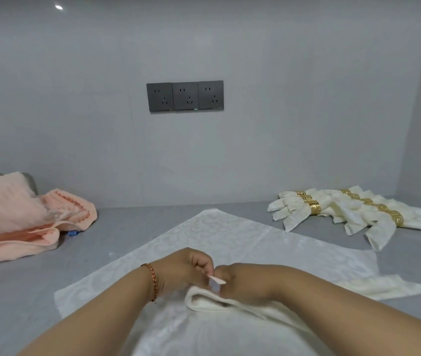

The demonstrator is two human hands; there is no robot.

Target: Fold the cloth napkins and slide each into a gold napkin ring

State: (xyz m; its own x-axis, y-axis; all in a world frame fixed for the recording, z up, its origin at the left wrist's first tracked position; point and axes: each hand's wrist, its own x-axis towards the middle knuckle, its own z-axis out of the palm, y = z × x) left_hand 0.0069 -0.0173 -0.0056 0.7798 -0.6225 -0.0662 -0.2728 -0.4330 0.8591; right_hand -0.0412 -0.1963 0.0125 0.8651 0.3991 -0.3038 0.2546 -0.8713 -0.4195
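While both hands meet at centre, left hand fingers curl and pinch a corner of the white patterned cloth napkin; right hand grips the same corner, fingers curled under, partly hidden. Near part of the napkin is bunched into a thick fold just below the hands; rest lies flat, far point toward the wall. Braided orange bracelet on left wrist. Grey countertop: bare strips L & R of napkin. Finished napkins in gold patterned rings far right, apart. Pink towel pile far left. Triple dark wall socket; no legible writing.
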